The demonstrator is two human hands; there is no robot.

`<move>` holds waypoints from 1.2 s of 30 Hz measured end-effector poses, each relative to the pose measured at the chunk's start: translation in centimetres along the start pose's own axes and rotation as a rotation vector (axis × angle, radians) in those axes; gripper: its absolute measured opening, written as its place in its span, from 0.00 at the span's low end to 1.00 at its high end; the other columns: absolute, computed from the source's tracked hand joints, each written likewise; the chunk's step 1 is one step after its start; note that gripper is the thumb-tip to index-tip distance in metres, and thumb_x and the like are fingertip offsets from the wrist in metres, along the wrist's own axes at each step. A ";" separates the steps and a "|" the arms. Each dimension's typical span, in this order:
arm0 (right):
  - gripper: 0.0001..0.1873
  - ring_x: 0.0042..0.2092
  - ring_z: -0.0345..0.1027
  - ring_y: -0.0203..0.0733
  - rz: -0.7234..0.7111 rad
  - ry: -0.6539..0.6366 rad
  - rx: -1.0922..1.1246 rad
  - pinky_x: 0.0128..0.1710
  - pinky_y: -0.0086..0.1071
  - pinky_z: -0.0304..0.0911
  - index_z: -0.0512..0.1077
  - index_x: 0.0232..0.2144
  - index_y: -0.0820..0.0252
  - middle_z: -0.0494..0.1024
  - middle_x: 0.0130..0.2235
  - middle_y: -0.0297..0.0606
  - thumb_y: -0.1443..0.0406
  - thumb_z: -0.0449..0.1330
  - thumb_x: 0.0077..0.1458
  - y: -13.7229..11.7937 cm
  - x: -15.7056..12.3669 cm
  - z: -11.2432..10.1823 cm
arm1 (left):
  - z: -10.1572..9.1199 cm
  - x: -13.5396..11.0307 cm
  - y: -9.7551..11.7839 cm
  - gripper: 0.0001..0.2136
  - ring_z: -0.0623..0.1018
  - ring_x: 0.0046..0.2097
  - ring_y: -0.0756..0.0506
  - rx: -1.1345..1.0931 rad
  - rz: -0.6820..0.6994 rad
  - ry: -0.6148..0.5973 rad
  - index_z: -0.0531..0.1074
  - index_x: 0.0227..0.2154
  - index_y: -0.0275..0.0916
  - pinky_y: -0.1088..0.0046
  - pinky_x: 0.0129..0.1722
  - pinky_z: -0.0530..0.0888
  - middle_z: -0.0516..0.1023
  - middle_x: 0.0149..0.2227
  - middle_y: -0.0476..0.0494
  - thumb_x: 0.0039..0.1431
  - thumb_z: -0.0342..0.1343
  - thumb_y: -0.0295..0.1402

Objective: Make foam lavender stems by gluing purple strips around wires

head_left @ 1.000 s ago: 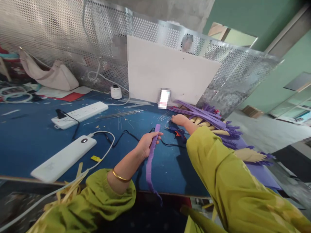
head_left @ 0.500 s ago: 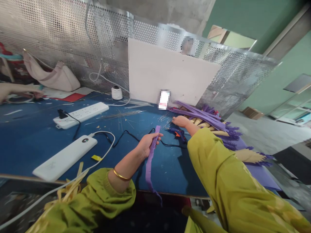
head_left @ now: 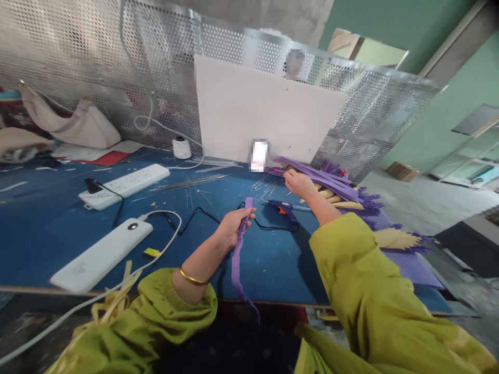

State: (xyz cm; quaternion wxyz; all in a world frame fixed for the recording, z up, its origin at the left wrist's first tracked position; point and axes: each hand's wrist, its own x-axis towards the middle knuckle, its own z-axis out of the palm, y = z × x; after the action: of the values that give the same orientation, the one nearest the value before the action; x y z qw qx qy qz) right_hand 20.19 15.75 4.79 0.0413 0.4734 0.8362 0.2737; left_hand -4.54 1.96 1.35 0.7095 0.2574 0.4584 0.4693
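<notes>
My left hand (head_left: 233, 226) is closed on the upper end of a long purple foam strip (head_left: 237, 259), which hangs down past the front edge of the blue table (head_left: 54, 218). My right hand (head_left: 297, 183) is raised just above the table, right beside a pile of purple strips and pale yellow pieces (head_left: 335, 188). Its fingers are curled together in a pinch; what they hold is too small to make out. A blue glue gun (head_left: 284, 209) lies on the table between my hands, with its black cord running left.
Two white power strips (head_left: 125, 184) (head_left: 100, 255) lie at the left with cables. Thin metal wires (head_left: 195, 183) are scattered mid-table. A white board (head_left: 265, 117) leans on a perforated metal screen (head_left: 78, 62). A beige bag (head_left: 78, 127) and another person's sleeve (head_left: 19, 139) sit far left.
My right hand has lifted off the table near the glue gun and moved back toward the purple pile. My left hand keeps the strip almost still.
</notes>
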 end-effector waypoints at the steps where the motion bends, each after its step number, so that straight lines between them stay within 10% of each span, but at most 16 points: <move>1: 0.19 0.43 0.68 0.47 0.046 0.043 0.015 0.37 0.34 0.57 0.66 0.49 0.70 0.69 0.48 0.55 0.69 0.39 0.65 0.0 -1.4 -0.5 | 0.0 -0.1 0.0 0.06 0.66 0.17 0.57 0.002 0.006 0.002 0.75 0.34 0.33 0.82 0.13 0.55 0.72 0.24 0.49 0.60 0.53 0.27; 6: 0.16 0.44 0.69 0.45 0.239 0.416 0.227 0.44 0.34 0.62 0.70 0.43 0.65 0.75 0.44 0.49 0.67 0.44 0.65 -1.7 -11.4 -1.2 | 0.2 -0.2 0.1 0.07 0.66 0.17 0.56 -0.015 0.002 0.018 0.74 0.33 0.32 0.82 0.12 0.56 0.71 0.23 0.49 0.62 0.51 0.27; 15: 0.12 0.45 0.72 0.41 0.107 0.432 0.226 0.47 0.33 0.66 0.74 0.40 0.60 0.78 0.44 0.46 0.71 0.50 0.62 -7.3 -24.3 0.7 | 1.1 -0.9 0.1 0.09 0.68 0.17 0.56 -0.008 0.035 0.006 0.73 0.30 0.32 0.83 0.12 0.57 0.71 0.22 0.49 0.62 0.49 0.25; 24: 0.13 0.37 0.70 0.41 -0.070 0.155 0.226 0.40 0.34 0.64 0.73 0.40 0.63 0.76 0.44 0.47 0.74 0.49 0.60 -7.2 -22.3 -0.3 | 3.4 0.3 1.8 0.05 0.73 0.22 0.53 -0.013 0.158 0.028 0.75 0.29 0.31 0.82 0.15 0.60 0.74 0.22 0.46 0.57 0.54 0.25; 30: 0.10 0.41 0.71 0.42 0.426 0.344 0.721 0.43 0.33 0.63 0.73 0.41 0.60 0.78 0.41 0.43 0.65 0.53 0.60 -6.0 -18.1 -2.1 | 3.6 2.5 1.4 0.05 0.68 0.19 0.55 -0.002 0.207 0.052 0.77 0.30 0.31 0.81 0.15 0.57 0.69 0.18 0.50 0.51 0.60 0.28; 36: 0.23 0.25 0.70 0.42 0.827 -0.134 1.179 0.27 0.31 0.62 0.71 0.21 0.60 0.73 0.18 0.39 0.47 0.61 0.51 -5.0 -9.6 -0.9 | 3.1 2.8 -0.1 0.09 0.67 0.19 0.55 0.020 0.217 0.051 0.78 0.29 0.31 0.80 0.16 0.57 0.72 0.20 0.49 0.43 0.66 0.29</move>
State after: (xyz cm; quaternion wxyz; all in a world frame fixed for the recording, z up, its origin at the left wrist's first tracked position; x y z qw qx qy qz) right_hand 21.34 5.52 1.24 -0.2768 0.7103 0.5931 -0.2592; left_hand -1.35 4.67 1.46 0.6400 0.3007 0.4503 0.5451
